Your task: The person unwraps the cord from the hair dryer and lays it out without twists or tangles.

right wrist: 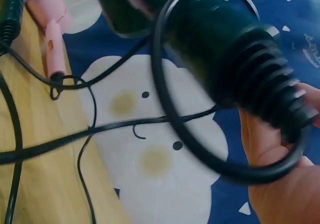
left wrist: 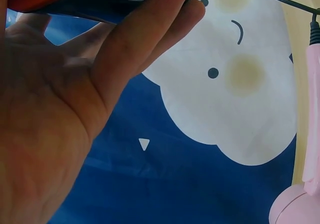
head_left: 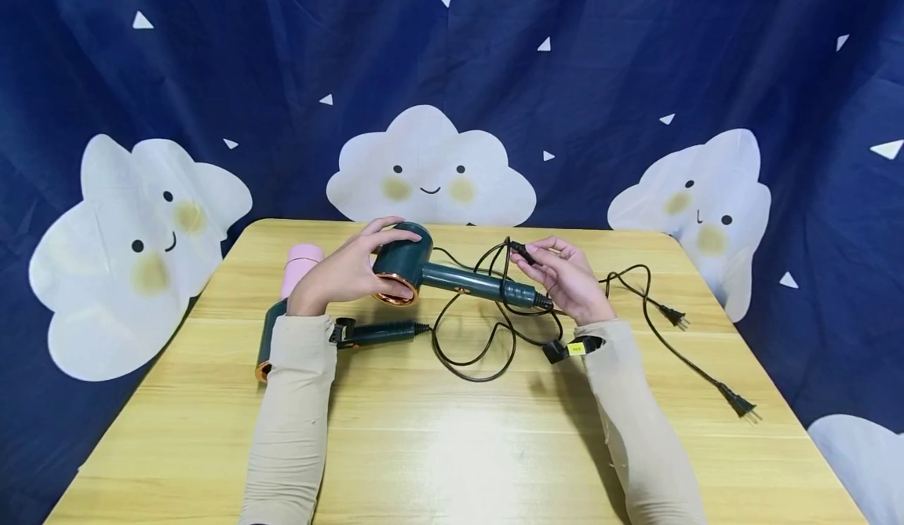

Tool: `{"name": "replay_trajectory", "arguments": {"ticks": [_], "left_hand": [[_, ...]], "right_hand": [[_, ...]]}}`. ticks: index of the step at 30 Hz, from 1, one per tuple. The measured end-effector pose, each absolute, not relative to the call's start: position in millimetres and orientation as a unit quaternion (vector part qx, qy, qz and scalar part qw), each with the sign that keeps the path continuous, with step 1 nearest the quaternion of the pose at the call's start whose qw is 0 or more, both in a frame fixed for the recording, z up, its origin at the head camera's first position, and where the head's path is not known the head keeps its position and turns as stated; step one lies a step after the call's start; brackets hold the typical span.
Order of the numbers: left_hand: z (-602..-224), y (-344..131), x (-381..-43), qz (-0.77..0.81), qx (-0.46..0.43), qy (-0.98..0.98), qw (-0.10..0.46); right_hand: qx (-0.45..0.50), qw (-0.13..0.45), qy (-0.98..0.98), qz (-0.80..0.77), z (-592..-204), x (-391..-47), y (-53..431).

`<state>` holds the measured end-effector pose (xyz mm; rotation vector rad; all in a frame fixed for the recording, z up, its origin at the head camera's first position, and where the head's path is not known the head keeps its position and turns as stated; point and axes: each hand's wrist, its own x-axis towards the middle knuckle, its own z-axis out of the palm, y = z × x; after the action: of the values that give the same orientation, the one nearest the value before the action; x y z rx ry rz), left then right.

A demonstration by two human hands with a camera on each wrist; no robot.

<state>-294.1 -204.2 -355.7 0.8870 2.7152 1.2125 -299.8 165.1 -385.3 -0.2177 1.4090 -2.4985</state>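
Observation:
A dark green hair dryer (head_left: 475, 282) with a copper rim is held above the table. My left hand (head_left: 353, 266) grips its head, thumb at the copper rim and fingers over the far side; in the left wrist view only the dryer's underside (left wrist: 95, 4) shows. The right hand (head_left: 568, 278) pinches a black cord end (head_left: 521, 252), apparently its plug, between thumb and fingers. Beside that hand is the ribbed cord outlet (right wrist: 270, 84) of the handle, with the black cord (right wrist: 182, 129) looping round the handle's end.
A second green hair dryer (head_left: 384, 333) lies below the left wrist, partly hidden by the sleeve. Behind it lies a pink hair dryer (head_left: 304, 253). Cords tangle over the wooden table (head_left: 424, 439), and two black plugs, including one plug (head_left: 738, 403) in front, lie at right.

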Motion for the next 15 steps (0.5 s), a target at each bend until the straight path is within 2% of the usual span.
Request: {"name": "replay_trajectory", "arguments": {"ticks": [7, 15], "left_hand": [[-358, -209, -296, 0.39, 0.28, 0.877, 0.024], [-359, -219, -296, 0.393, 0.265, 0.88, 0.013]], "right_hand": [[-0.116, 0.084, 0.465, -0.874, -373, -293, 165], [-0.141, 0.061, 0.429, -0.89, -362, -286, 165]]}}
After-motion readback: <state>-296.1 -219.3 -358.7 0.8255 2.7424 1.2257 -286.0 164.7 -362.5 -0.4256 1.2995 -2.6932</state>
